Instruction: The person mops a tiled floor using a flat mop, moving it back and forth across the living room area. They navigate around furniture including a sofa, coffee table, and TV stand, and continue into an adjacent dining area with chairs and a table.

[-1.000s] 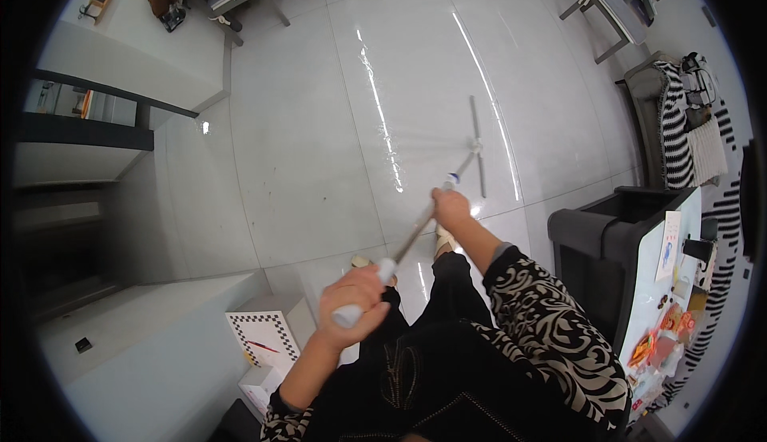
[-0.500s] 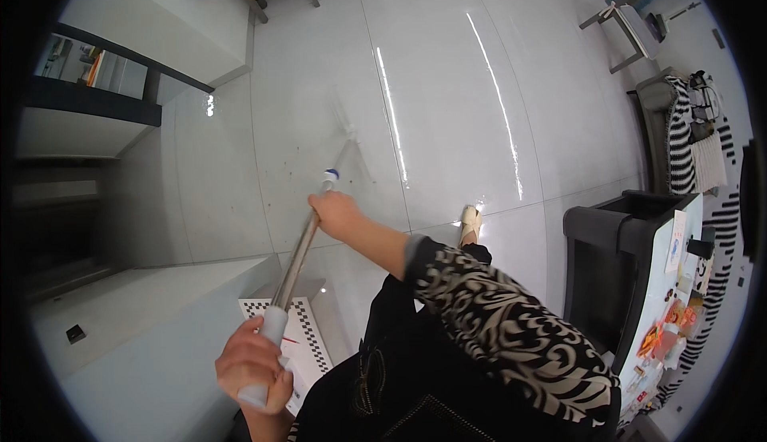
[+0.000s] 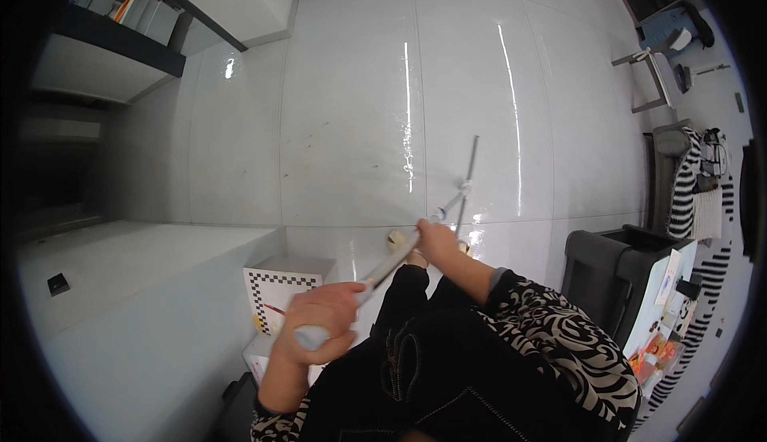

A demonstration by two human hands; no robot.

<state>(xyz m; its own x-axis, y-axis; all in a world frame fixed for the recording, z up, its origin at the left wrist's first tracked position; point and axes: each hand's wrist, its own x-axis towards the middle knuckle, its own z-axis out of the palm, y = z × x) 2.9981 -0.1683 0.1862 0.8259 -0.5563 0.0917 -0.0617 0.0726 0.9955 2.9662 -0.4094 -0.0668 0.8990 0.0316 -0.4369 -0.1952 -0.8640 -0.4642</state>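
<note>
A long-handled floor squeegee [image 3: 391, 265] slants from the lower left up to the right across my body. My left hand [image 3: 321, 318] is closed round the pale grip near its top end, slightly blurred. Lower on the shaft, my right hand [image 3: 442, 246] wraps round it just short of a white and blue joint [image 3: 438, 215]. The thin, straight grey head [image 3: 475, 154] lies on the glossy tiled floor [image 3: 343, 99], to the right of my feet. Several small dark specks [image 3: 310, 146] are scattered on the tiles left of the head.
At my left stands a pale low wall [image 3: 160, 282], with a white box with checkered edging [image 3: 288, 278] beside it. On the right are a dark grey cart-like unit [image 3: 595, 282] and a cluttered table [image 3: 659, 282]. A chair [image 3: 659, 79] stands at the far right.
The squeegee head has swept right and nearer to me, away from the specks. Both hands have moved right with the handle, and the view has shifted. My two feet now show.
</note>
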